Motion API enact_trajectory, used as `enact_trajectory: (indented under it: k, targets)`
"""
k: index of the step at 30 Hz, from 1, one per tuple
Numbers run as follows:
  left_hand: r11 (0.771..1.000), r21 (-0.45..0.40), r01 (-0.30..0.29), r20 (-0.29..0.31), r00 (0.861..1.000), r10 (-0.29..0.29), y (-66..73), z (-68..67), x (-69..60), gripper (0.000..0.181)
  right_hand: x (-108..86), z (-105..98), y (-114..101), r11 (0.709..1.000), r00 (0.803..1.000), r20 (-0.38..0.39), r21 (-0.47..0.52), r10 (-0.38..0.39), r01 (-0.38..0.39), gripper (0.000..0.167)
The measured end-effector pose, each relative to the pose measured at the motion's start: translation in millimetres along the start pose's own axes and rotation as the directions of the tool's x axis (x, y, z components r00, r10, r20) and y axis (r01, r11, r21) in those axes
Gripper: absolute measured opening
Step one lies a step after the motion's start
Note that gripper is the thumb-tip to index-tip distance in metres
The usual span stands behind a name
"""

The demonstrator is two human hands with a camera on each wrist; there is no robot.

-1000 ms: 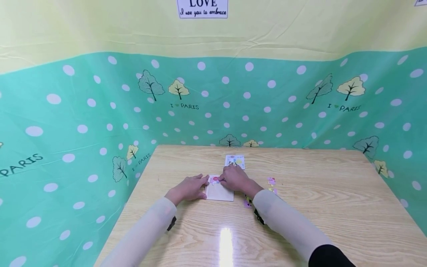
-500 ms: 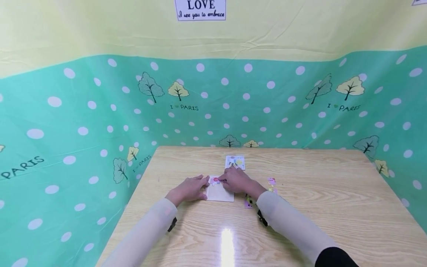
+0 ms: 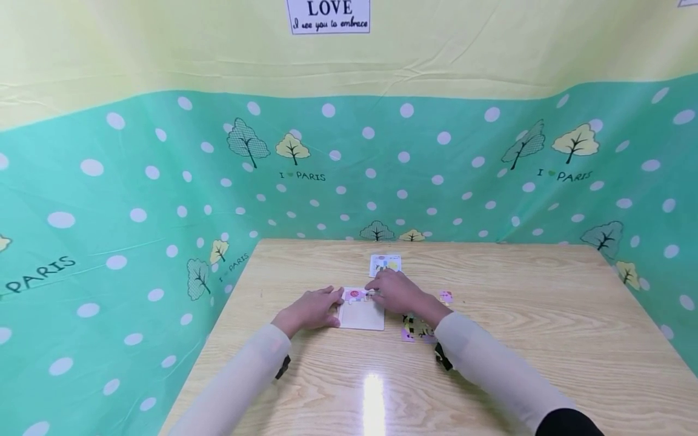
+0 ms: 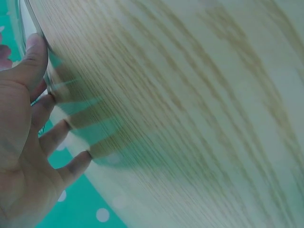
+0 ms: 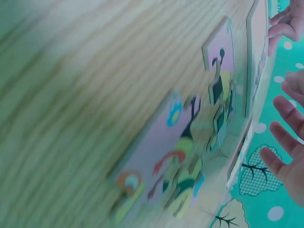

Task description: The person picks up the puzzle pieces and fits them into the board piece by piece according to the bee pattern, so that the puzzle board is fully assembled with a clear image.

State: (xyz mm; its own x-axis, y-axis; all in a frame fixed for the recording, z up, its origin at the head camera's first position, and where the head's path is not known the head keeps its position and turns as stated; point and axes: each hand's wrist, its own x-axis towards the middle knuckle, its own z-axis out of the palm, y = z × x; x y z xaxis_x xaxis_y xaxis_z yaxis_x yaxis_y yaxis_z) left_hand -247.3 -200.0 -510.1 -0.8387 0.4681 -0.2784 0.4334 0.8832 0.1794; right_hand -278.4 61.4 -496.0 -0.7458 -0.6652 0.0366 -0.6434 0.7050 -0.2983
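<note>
A pale square puzzle board [image 3: 362, 317] lies on the table with pink pieces [image 3: 354, 294] along its far side. My left hand [image 3: 309, 310] steadies the board's left edge with thumb and fingertips; the left wrist view shows the hand [image 4: 28, 128] with spread fingers touching the table and thumb against the board [image 4: 32, 21]. My right hand [image 3: 400, 293] reaches over the board's far right corner, fingertips at the top row of pieces. In the right wrist view that hand's [image 5: 289, 137] fingers are spread and loosely bent; any piece under its index fingertip cannot be made out.
A small picture card [image 3: 385, 264] lies beyond the board. Loose black-and-yellow and pink pieces [image 3: 408, 330] lie right of the board, partly under the right forearm, with another pink piece [image 3: 446, 296] farther right. A green dotted cloth [image 3: 305, 206] hangs behind the table.
My right hand has shifted slightly right, uncovering more of the pieces along the board's far side and of the loose pieces. The left hand has stayed at the board's left edge.
</note>
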Motion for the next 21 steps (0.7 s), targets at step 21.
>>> enact_trajectory:
  k: [21]
  targets:
    - [1.0, -0.012, 0.026, -0.002, 1.0, -0.026, 0.7, 0.9, -0.6, 0.083, -43.9, -17.1, 42.4, 0.999, 1.0, -0.003, 0.044, -0.014, 0.014, 0.031]
